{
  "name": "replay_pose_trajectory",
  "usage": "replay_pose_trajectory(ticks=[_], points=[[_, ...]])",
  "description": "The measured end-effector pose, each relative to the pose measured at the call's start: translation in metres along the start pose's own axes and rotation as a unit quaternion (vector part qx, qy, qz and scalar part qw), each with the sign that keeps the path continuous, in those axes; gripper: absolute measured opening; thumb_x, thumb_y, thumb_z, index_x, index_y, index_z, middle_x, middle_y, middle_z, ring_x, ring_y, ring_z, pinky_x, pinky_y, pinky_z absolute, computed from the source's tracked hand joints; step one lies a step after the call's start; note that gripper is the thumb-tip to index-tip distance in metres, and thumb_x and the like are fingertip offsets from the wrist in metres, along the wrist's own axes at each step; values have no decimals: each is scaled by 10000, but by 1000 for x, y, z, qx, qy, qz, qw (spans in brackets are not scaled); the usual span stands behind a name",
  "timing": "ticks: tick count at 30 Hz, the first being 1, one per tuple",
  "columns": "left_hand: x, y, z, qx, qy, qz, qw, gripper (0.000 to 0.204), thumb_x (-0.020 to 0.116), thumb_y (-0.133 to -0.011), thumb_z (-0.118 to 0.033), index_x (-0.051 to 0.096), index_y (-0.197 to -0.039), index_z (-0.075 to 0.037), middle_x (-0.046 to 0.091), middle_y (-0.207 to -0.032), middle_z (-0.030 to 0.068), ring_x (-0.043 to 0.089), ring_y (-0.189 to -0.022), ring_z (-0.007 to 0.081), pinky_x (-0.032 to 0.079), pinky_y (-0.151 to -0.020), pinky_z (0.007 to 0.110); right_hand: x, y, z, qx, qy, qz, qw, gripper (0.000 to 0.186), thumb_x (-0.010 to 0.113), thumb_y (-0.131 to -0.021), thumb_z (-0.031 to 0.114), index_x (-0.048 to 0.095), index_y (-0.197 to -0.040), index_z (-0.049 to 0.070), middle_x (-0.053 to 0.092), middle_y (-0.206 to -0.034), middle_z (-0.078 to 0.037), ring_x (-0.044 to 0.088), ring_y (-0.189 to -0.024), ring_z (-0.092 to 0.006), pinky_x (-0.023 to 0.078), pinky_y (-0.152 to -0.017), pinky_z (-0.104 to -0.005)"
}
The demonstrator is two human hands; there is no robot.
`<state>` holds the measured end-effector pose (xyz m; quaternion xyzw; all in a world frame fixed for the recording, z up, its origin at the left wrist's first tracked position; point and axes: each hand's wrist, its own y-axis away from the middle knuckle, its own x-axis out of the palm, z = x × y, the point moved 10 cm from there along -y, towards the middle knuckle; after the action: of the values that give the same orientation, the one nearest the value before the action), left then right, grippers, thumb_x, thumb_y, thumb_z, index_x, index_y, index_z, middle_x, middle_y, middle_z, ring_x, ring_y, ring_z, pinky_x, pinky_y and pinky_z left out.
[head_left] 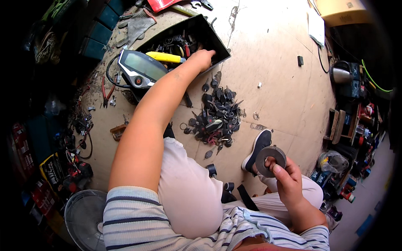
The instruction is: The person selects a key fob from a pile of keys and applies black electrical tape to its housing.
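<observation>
My left arm stretches forward, and my left hand (pixel 202 60) reaches over the near right rim of a black bin (pixel 220 49). Its fingers mostly dip out of sight inside, so what they touch is hidden. Loose keys and small parts (pixel 169 43) fill the bin, with a yellow-handled tool (pixel 165 57) lying across them. My right hand (pixel 289 178) holds up a thick dark grey ring magnet (pixel 263 164), fingers curled through its hole and thumb on its face. Between my arms, a heap of black-headed keys (pixel 217 111) lies on the floor.
A dashboard display (pixel 142 67) leans at the bin's near left. Red-handled pliers (pixel 106 92) and a grey glove (pixel 140 26) lie left of it. A fan (pixel 86 217) stands at lower left. A small black block (pixel 300 61) sits to the right, near crowded shelves (pixel 351 125).
</observation>
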<state>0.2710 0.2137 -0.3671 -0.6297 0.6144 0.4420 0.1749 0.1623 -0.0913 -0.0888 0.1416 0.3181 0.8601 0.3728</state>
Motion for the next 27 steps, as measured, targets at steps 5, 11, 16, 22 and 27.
replay_pose_trajectory(ticks=[5,11,16,22,27], points=[[-7,16,6,-1,6,-57,998,321,656,-770,-168,597,-1081,-115,592,-1022,152,568,-1005,336,480,-841,431,0,-1,-6,12,8,-10,1000,172,541,-895,164,576,-1019,49,558,-959,7,427,-749,-48,336,-652,-200],[-44,41,13,-42,72,-218,972,212,584,-826,-196,575,-962,-34,564,-1056,162,550,-993,347,464,-833,444,1,-3,-9,23,17,-8,1000,170,541,-900,175,578,-1014,54,560,-937,12,431,-749,-46,341,-654,-199],[-42,66,12,-62,648,-194,734,116,481,-916,-128,496,-949,-18,579,-1027,95,600,-872,202,486,-790,313,-5,-7,-12,14,-10,-15,1000,173,545,-904,177,576,-1016,49,561,-933,13,458,-803,-61,365,-713,-214],[-54,111,-70,-12,848,-39,528,128,418,-954,-128,490,-1009,-37,595,-1115,150,598,-1000,253,491,-886,463,-7,-10,-7,12,-20,-23,999,204,549,-916,200,579,-1038,39,569,-935,9,473,-825,-65,381,-738,-218],[-40,136,-119,-51,826,53,559,161,399,-961,-154,473,-1028,-28,599,-1122,184,615,-1001,283,523,-848,452,-18,-14,-1,5,-12,-54,998,211,551,-917,202,583,-1038,32,577,-917,1,496,-837,-70,399,-764,-220]])
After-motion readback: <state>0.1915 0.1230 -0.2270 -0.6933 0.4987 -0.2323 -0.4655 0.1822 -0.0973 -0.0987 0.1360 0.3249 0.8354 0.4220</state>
